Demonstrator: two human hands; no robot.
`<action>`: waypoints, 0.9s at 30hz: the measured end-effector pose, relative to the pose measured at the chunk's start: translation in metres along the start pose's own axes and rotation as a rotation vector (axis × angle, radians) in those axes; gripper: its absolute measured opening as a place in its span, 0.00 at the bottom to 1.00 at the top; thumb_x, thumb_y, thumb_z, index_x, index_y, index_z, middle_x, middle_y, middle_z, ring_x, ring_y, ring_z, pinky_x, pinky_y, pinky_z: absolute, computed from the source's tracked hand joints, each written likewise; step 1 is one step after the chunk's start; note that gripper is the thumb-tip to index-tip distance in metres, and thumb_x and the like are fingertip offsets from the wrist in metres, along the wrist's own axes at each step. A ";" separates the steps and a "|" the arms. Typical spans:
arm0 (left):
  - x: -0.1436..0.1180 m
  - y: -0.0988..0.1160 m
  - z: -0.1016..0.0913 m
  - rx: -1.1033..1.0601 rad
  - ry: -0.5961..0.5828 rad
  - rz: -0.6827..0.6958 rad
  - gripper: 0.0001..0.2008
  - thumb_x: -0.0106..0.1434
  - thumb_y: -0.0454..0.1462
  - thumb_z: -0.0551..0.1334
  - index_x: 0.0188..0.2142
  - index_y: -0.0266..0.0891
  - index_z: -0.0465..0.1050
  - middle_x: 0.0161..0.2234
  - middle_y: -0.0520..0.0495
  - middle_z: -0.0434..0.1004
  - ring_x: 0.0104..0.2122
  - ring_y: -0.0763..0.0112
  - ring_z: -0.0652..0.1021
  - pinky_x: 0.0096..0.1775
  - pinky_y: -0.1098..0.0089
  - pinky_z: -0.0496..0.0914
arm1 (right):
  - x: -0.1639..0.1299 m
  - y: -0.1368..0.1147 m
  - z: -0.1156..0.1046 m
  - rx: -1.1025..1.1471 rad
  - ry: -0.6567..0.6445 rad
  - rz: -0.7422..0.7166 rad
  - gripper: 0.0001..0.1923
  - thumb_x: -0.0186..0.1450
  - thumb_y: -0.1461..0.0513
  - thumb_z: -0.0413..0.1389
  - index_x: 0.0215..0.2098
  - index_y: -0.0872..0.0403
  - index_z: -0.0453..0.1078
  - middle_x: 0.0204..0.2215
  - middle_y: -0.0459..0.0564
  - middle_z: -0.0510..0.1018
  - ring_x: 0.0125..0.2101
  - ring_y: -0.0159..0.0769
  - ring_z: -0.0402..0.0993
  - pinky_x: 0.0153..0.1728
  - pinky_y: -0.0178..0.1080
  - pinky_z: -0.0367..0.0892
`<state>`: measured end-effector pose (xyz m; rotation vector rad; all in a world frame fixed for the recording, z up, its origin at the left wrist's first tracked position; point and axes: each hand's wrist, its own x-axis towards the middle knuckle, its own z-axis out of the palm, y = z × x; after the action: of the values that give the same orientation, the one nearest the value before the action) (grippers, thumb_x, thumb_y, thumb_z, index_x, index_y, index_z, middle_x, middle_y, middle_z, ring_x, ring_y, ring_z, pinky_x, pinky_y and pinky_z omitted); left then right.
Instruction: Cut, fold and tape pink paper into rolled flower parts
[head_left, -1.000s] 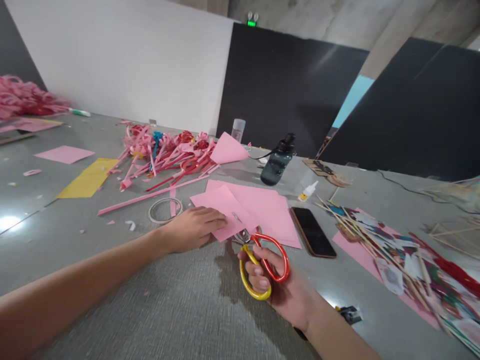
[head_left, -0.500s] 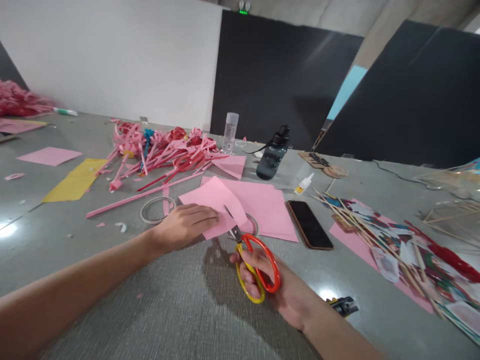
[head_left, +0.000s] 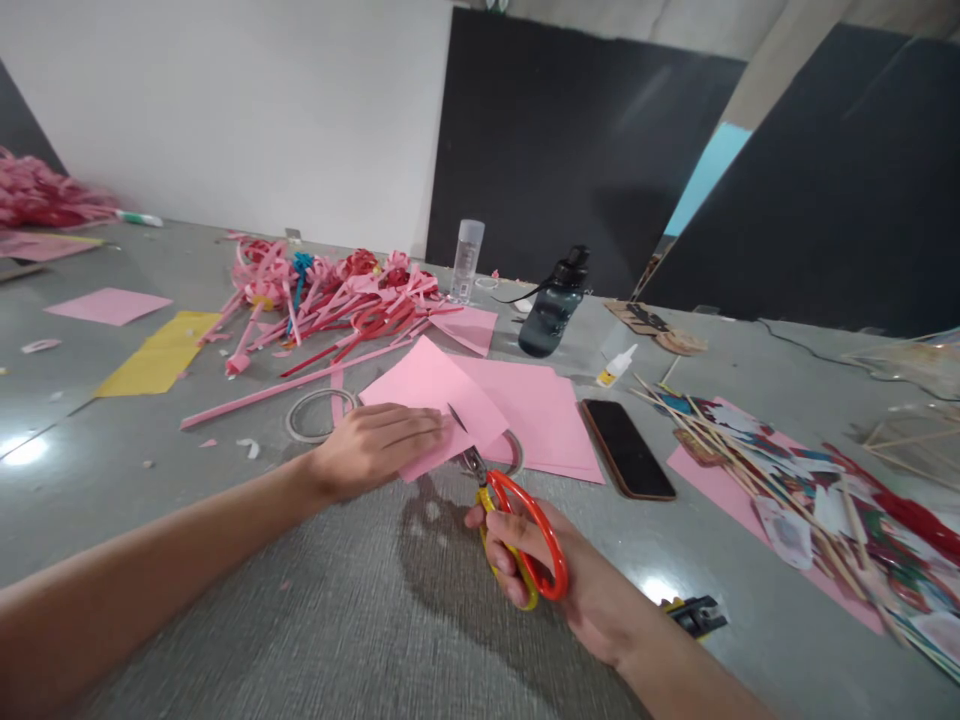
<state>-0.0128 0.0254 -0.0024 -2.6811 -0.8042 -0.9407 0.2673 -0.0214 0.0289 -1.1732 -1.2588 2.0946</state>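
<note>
My left hand (head_left: pixel 375 447) holds a piece of pink paper (head_left: pixel 435 375) at its near edge, the thumb hidden under the sheet. In my right hand (head_left: pixel 592 585) are scissors (head_left: pixel 478 463) with one red and one yellow handle loop. My fingers pass through the loops. The dark blades point up and left across the paper, and a slit runs along them. Behind the held piece lie larger stacked pink sheets (head_left: pixel 551 415). A tape roll (head_left: pixel 515 455) shows partly beneath the paper, and another roll (head_left: pixel 292 425) lies beside my left wrist.
Pink and red paper flowers (head_left: pixel 330 290) are heaped at the back left, near a yellow sheet (head_left: pixel 157 355). A clear bottle (head_left: pixel 466 262), a dark water bottle (head_left: pixel 553 310) and a glue bottle (head_left: pixel 616 366) stand behind. Right are a phone (head_left: pixel 628 450), thin sticks (head_left: pixel 750 475) and a cutter (head_left: pixel 699 615).
The scissor handles have come closer together in my right hand. The pink paper's far part has turned slightly and its slit edges have shifted. The whole view has moved a little.
</note>
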 end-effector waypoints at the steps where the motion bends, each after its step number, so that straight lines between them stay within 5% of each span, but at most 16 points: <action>1: 0.000 0.000 0.000 0.004 0.005 0.010 0.19 0.69 0.27 0.56 0.58 0.37 0.70 0.57 0.39 0.76 0.58 0.63 0.75 0.58 0.60 0.72 | 0.000 -0.001 0.000 -0.021 0.017 0.007 0.27 0.62 0.44 0.62 0.45 0.57 0.67 0.26 0.42 0.68 0.20 0.25 0.61 0.23 0.32 0.57; 9: 0.002 0.000 -0.002 0.074 0.102 0.153 0.14 0.69 0.27 0.57 0.53 0.28 0.72 0.53 0.34 0.78 0.56 0.64 0.77 0.55 0.62 0.75 | -0.002 -0.014 -0.001 -0.213 -0.039 0.004 0.26 0.62 0.41 0.59 0.39 0.54 0.66 0.24 0.39 0.63 0.20 0.24 0.58 0.23 0.31 0.58; 17: 0.006 0.003 -0.007 0.065 0.154 0.152 0.13 0.72 0.29 0.55 0.52 0.31 0.74 0.53 0.36 0.79 0.56 0.65 0.77 0.53 0.61 0.77 | -0.007 -0.026 0.002 -0.248 -0.046 -0.027 0.28 0.57 0.39 0.60 0.32 0.52 0.59 0.24 0.38 0.61 0.19 0.23 0.54 0.22 0.32 0.54; 27: 0.006 0.002 -0.008 0.054 0.138 0.189 0.12 0.72 0.29 0.55 0.51 0.27 0.73 0.53 0.32 0.78 0.55 0.60 0.78 0.52 0.60 0.78 | 0.004 -0.010 -0.009 -0.275 0.032 -0.036 0.18 0.62 0.50 0.62 0.31 0.52 0.62 0.24 0.38 0.59 0.19 0.23 0.53 0.20 0.31 0.51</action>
<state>-0.0114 0.0235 0.0074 -2.5579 -0.5292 -1.0271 0.2719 -0.0094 0.0335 -1.2805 -1.5782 1.9120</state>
